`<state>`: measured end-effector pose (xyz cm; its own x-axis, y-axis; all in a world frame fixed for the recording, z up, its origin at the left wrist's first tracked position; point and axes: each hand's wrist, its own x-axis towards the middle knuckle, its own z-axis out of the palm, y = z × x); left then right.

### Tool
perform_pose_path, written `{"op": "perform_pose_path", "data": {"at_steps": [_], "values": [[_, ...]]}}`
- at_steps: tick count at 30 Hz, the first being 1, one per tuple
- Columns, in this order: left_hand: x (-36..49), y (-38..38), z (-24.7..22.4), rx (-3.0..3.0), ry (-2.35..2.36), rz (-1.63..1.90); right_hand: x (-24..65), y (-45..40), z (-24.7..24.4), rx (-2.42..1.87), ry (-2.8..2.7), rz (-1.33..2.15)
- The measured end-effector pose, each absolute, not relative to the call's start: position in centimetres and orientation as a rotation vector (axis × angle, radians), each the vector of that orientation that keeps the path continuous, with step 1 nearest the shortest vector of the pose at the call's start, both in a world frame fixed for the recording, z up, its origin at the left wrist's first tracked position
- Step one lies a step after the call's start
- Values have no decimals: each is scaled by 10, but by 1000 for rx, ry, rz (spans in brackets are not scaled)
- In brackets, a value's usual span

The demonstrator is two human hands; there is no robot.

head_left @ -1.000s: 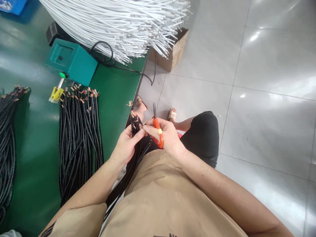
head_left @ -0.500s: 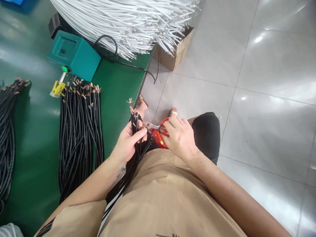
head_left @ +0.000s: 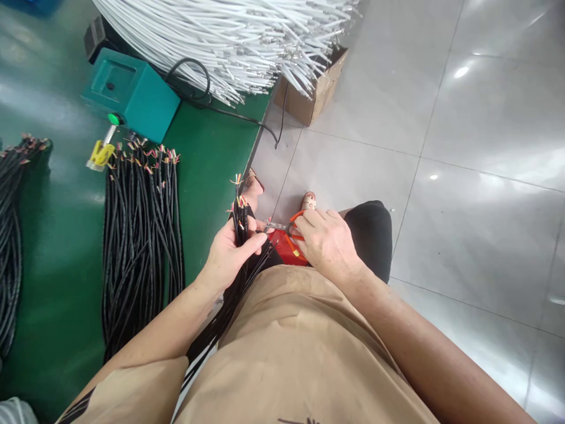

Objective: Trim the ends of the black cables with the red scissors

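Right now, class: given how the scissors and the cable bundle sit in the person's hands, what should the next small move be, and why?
Probably close the scissors for a small snip. The left hand grips the black cable bundle upright with its coloured wire ends fanned out, and the right hand holds the orange-handled scissors with the blade tips pointing at those cables beside the left thumb. Whether a wire lies between the blades is too small to tell.

A second ago the scissors [head_left: 286, 231] stand up, tips at 12 o'clock. Now the right hand [head_left: 326, 244] lays them flat, tips at 9 o'clock, touching the black wires [head_left: 241, 221] in the left hand [head_left: 229, 256].
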<state>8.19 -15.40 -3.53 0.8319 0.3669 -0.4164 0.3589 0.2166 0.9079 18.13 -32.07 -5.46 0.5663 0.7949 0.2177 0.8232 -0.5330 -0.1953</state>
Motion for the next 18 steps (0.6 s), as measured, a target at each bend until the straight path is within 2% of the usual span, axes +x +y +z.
{"op": "perform_pose_path", "data": {"at_steps": [14, 18], "values": [[81, -154, -38, 1392, 624, 24, 179, -324, -56, -2462, -1289, -67], [82, -153, -36, 1325, 641, 8, 178, -321, -54, -2348, -1029, 156]]}}
